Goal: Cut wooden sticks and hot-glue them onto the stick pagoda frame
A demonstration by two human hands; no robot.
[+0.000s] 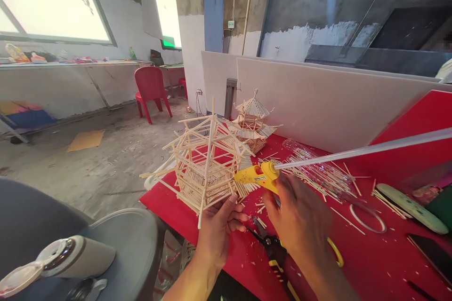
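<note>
A pavilion model [208, 164] of thin wooden sticks stands at the front left of the red table, with an open frame and a long stick sloping down its near side. My left hand [221, 225] is at its lower front edge, thumb raised against the sticks and the other fingers curled; their exact contact is partly hidden. In my right hand [300, 216] is a yellow hot glue gun [257, 176], its nozzle pointing left at the model's right side. A long translucent glue stick [367, 150] extends from its back.
Behind stands a finished-looking stick pavilion [254, 117]. Loose sticks [303, 174], a tape roll [367, 218], pruning shears [271, 242] and a phone [432, 256] lie on the red table [353, 263]. A white bottle [81, 256] lies on a grey stool [136, 244] at left.
</note>
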